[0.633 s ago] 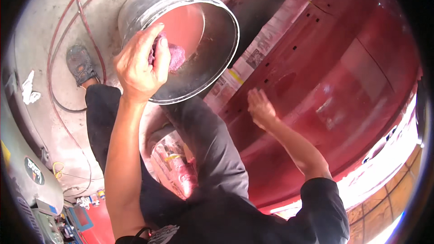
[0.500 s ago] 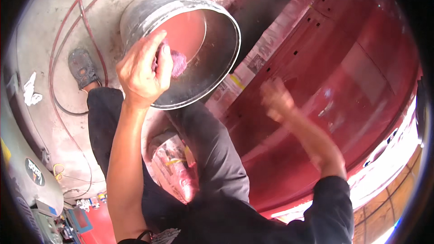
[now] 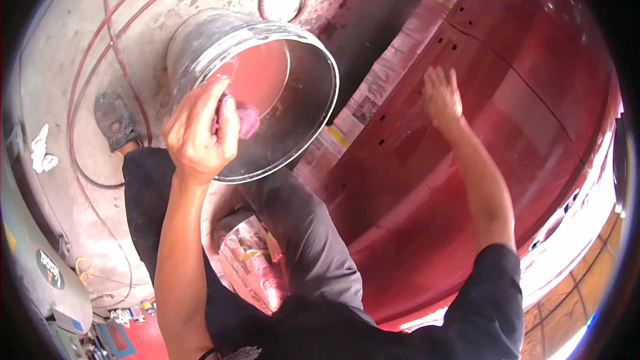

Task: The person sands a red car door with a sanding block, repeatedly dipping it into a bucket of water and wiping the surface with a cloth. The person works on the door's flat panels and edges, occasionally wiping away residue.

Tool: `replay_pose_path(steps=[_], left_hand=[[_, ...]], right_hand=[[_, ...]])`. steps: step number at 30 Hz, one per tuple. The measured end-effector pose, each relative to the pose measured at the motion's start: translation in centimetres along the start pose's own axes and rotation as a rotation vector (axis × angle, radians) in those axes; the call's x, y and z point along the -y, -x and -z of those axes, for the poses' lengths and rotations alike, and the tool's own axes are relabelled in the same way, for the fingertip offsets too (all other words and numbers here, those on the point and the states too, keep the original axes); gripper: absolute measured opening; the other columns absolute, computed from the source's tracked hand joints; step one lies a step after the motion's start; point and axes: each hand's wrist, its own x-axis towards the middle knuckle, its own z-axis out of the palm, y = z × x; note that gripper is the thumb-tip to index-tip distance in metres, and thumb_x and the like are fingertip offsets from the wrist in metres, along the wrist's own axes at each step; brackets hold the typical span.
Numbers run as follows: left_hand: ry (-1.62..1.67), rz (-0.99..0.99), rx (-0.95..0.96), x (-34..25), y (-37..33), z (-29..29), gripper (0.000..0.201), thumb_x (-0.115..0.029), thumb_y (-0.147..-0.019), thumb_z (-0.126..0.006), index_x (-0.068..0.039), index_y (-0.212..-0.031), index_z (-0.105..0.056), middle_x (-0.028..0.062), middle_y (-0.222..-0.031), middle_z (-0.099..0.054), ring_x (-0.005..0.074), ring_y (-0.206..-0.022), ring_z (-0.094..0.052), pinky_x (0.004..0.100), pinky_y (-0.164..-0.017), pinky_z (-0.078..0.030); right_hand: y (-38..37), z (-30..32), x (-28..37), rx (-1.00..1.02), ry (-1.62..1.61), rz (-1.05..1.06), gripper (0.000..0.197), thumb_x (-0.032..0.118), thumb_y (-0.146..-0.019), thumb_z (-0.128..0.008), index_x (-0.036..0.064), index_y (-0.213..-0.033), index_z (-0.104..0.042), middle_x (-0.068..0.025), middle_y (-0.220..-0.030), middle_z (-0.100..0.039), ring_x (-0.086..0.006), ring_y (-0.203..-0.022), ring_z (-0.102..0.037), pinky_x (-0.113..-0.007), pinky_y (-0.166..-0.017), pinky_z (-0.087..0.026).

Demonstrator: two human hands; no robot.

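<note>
Over the near-left rim of a dark bucket [image 3: 313,80], my left hand [image 3: 200,137] is closed around a crumpled purple pad or cloth [image 3: 247,122]. Which of the two it is, I cannot tell. The bucket is tilted towards me, with cloudy reddish liquid [image 3: 263,80] inside. To the right, my right hand [image 3: 442,97] is stretched out on or just over a glossy dark red car panel [image 3: 427,213]. Its fingers are extended, slightly blurred, and hold nothing. The panel carries several small dark holes near its left edge and wet-looking streaks.
Printed masking paper [image 3: 363,107] runs along the panel's left edge, with yellow tape pieces. Reddish hoses [image 3: 72,113] loop over the concrete floor at left. My sandalled foot [image 3: 115,120] is near them. A grey tank [image 3: 60,280] stands lower left.
My right hand has moved farther up the red panel, and its fingers have straightened. My left hand still holds the purple piece over the bucket. The whole view has shifted slightly.
</note>
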Motion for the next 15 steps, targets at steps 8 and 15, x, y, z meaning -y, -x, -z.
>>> replay_pose_path(steps=[8, 15], left_hand=[[-0.027, 0.031, 0.027, -0.2, 0.2, 0.5, 0.027, 0.005, -0.088, -0.069, 0.008, -0.115, -0.071, 0.0198, -0.095, -0.076, 0.0331, -0.081, -0.076, 0.0401, -0.072, -0.061], [-0.079, 0.012, 0.074, -0.7, 0.5, 0.5, 0.023, 0.006, -0.094, -0.066, 0.012, -0.116, -0.069, 0.0229, -0.102, -0.076, 0.0361, -0.085, -0.075, 0.0414, -0.076, -0.060]], right_hand=[[2.1, -1.8, 4.9, 0.045, -0.108, 0.222, 0.061, 0.031, -0.100, -0.055, 0.0021, -0.153, -0.052, -0.0137, -0.163, -0.046, -0.0306, -0.153, -0.039, -0.059, -0.129, -0.018], [-5.3, -1.0, -2.8, -0.069, 0.113, -0.203, 0.052, 0.027, -0.102, -0.053, -0.0037, -0.144, -0.059, -0.0187, -0.154, -0.054, -0.0319, -0.147, -0.045, -0.056, -0.125, -0.026]])
